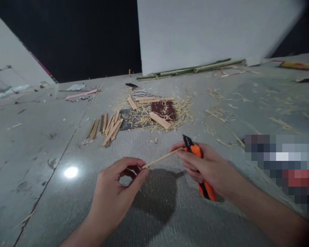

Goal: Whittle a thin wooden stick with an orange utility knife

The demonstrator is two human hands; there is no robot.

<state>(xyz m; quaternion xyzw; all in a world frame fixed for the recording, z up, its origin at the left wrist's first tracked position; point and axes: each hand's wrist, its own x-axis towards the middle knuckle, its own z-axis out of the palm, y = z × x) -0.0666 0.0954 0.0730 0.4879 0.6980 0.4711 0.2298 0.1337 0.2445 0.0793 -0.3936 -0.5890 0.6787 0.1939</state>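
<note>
Between my hands, above the grey floor, runs a thin pale wooden stick (161,158). My left hand (118,187) pinches its near left end between thumb and fingertips. With my right hand (204,164) I grip an orange utility knife (207,189), its dark blade pointing up and to the left. The thumb and index finger of that hand also touch the stick's far right end. Beyond my hands, a dark red square sheet (157,107) lies under wood shavings, with a flat wooden piece (160,120) resting across it.
Several wooden strips (112,128) lie in a loose pile at the left of the shavings (182,113). Long green bamboo poles (193,69) rest along the foot of a white panel (208,31). A pink strip (81,94) lies farther left. A pixelated patch covers the right edge.
</note>
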